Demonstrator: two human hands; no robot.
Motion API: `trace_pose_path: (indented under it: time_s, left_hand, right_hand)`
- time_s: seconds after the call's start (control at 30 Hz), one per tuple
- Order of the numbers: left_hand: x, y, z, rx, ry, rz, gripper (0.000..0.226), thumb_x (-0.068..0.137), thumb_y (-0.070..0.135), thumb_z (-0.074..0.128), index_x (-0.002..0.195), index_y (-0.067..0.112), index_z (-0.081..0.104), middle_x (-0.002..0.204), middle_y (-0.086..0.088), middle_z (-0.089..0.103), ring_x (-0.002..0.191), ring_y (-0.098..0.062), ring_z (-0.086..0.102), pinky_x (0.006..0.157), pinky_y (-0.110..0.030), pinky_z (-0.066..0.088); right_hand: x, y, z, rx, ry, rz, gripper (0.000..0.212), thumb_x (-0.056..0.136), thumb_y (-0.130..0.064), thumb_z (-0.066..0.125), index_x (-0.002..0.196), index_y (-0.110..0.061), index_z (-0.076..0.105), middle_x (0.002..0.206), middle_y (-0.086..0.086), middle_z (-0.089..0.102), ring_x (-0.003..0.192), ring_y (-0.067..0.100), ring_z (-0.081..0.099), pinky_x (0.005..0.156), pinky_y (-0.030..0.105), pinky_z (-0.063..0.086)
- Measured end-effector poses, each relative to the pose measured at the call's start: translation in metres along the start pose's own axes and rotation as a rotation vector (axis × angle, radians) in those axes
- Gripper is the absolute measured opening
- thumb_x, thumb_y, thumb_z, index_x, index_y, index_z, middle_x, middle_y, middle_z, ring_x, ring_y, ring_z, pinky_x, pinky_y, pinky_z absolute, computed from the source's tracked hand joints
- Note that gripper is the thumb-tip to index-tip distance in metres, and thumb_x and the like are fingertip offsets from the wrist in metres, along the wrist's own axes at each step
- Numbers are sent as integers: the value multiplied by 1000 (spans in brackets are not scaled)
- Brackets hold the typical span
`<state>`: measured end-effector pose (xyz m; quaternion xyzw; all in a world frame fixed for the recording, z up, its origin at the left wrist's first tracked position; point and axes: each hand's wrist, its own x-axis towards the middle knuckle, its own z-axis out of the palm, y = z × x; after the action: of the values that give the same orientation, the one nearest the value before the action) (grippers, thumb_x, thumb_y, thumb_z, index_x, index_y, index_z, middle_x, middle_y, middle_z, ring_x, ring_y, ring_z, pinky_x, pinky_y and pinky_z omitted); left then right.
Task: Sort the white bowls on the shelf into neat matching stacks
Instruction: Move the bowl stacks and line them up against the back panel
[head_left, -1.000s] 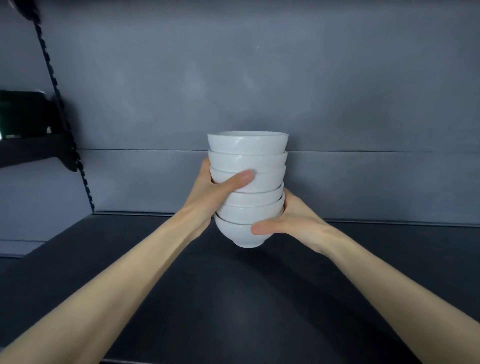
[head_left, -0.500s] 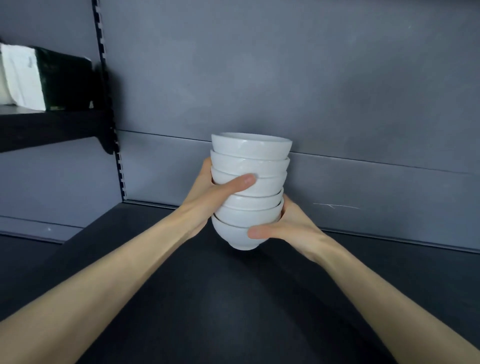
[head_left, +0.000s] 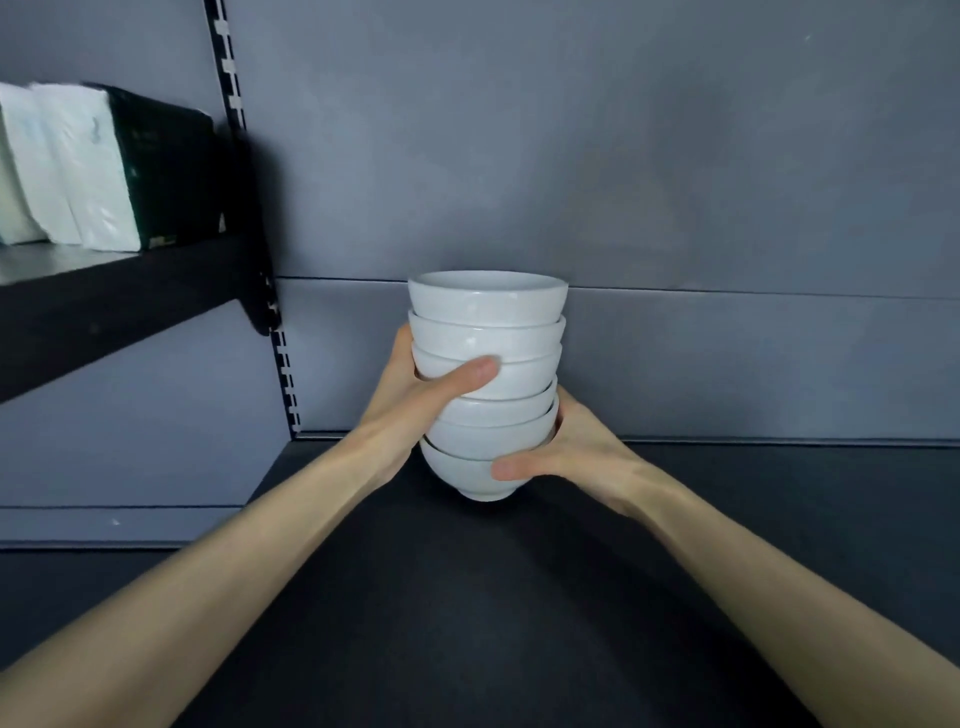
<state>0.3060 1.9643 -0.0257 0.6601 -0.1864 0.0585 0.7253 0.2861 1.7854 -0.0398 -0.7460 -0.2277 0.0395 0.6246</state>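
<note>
Head view: stack (head_left: 488, 312) of white bowls at centre, held off-vertical by a little, over the dark shelf (head_left: 519, 623); cannot tell if touching it. Gripped by both hands: left hand (head_left: 410, 405) wrapped round the middle bowls from 9 o'clock, right hand (head_left: 576, 452) cupped round the lowest from 4 o'clock. Probably heavy, stiff, smooth-glazed, breakable; best held low and mid together.
</note>
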Motion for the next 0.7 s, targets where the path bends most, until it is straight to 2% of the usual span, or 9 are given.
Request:
trace_pose_path:
  time_s: [0.13,0.27,0.4,0.5,0.6,0.7]
  left_hand:
    - [4,-9,-6,-13,-36,-6,77,53,44,82,121,37,46,120,13,65,109,-4,63,88,-28,50]
    - [8,-17,-3,-30,-58,23,77,54,41,82,122,36,46,120,14,64,110,-3,62,85,-24,51]
    - [14,-23,-2,-11,-88,43,86,55,39,83,130,32,41,124,14,62,112,-1,60,85,-22,51]
    - [17,-26,-1,2,-98,57,87,57,38,82,132,31,39,124,15,61,112,-1,59,85,-21,51]
    - [20,-28,-2,9,-108,59,89,58,38,81,134,31,37,128,12,59,115,-2,58,87,-23,51]
    - [22,-27,-4,28,-120,57,93,57,40,81,136,31,35,130,13,57,116,0,57,89,-23,50]
  right_hand:
    - [4,7,2,-15,21,14,74,65,11,78,115,-35,52,111,-13,70,106,7,65,82,21,53]
    - [3,12,-2,-23,13,12,74,67,16,75,117,-34,52,112,-11,70,107,8,65,83,21,53]
    - [6,19,-4,-16,15,19,84,67,10,76,134,-26,43,127,-1,63,118,16,60,94,33,52]
    - [7,21,-6,-16,-4,14,81,69,11,73,133,-28,43,129,1,62,121,19,58,96,36,51]
    - [8,21,-6,-42,1,18,80,70,11,74,130,-33,43,126,-6,64,118,13,59,93,30,51]
    - [4,15,-4,-86,33,9,72,72,17,71,114,-36,46,102,-28,69,100,-6,64,79,13,50]
